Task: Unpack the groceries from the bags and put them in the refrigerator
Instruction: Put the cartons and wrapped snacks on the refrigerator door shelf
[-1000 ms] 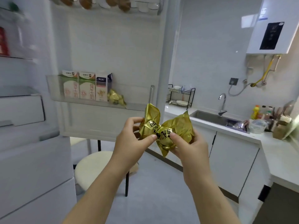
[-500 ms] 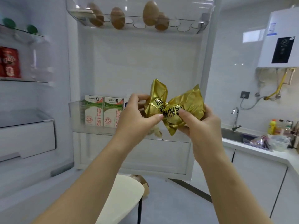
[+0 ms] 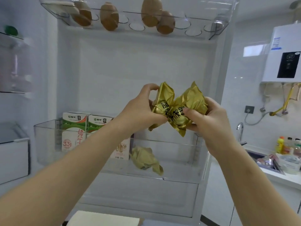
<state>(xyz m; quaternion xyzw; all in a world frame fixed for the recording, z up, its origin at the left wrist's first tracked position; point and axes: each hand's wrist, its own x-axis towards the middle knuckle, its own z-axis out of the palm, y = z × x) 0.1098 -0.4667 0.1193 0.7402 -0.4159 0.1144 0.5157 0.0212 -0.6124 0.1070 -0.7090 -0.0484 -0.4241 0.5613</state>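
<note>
Open refrigerator door (image 3: pixel 146 66) fills your view. Your left hand (image 3: pixel 140 111) and right hand (image 3: pixel 210 121) both pinch a crumpled gold packet (image 3: pixel 177 108), one from each side, above the door shelf (image 3: pixel 45 144), where milk cartons (image 3: pixel 74 126) and a second gold packet (image 3: pixel 145 159) sit.

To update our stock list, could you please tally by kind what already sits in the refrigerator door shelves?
Brown eggs: 4
Drink cartons: 3
Gold foil packet: 1
Total: 8
</note>
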